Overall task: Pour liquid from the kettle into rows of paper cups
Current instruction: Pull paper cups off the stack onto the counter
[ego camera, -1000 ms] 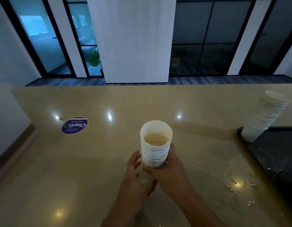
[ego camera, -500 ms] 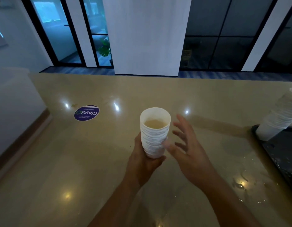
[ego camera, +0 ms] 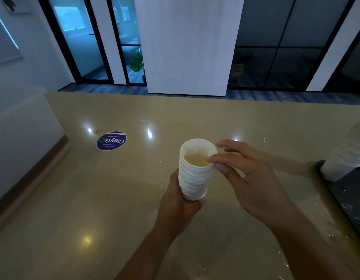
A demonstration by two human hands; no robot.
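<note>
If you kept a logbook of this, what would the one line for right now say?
left hand: grips stack of paper cups | right hand: pinches top cup's rim | counter: no cups set out | kettle: not in view

Loads of open counter point(ego camera: 134, 199) from 9 to 12 o'clock, just a flat round sticker point(ego camera: 111, 140) at 11. At 3 o'clock a leaning cup stack point(ego camera: 346, 152) on a dark tray point(ego camera: 345, 197) blocks that side.

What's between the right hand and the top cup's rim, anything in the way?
Nothing visible. The right hand already has thumb and forefinger at the top cup's rim; the left hand holds the cup stack lower down.
</note>
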